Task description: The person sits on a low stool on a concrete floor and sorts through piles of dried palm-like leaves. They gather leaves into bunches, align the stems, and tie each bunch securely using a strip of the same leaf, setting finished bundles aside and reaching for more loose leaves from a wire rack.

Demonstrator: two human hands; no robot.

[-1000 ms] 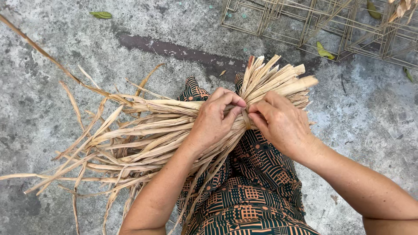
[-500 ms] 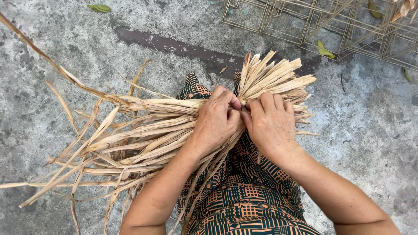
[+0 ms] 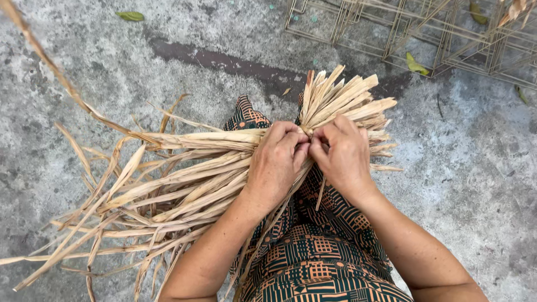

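Both hands — left hand (image 3: 275,165), right hand (image 3: 342,156) — clench the bundle of dried leaf strips (image 3: 190,179) at frame centre, over the patterned lap (image 3: 319,251)

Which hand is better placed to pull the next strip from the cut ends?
Probably the right hand: it lies against the fanned cut ends of the bundle of dry tan leaf strips, while the left hand clamps the bundle's middle.

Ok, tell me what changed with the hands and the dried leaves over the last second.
The right hand slid left until its fingertips met those of the left hand; both now pinch the bundle of dried leaf strips at one spot. The gap between the hands has closed. The bundle still lies across the patterned lap, cut ends fanned upward, loose ends spread left on the concrete floor.
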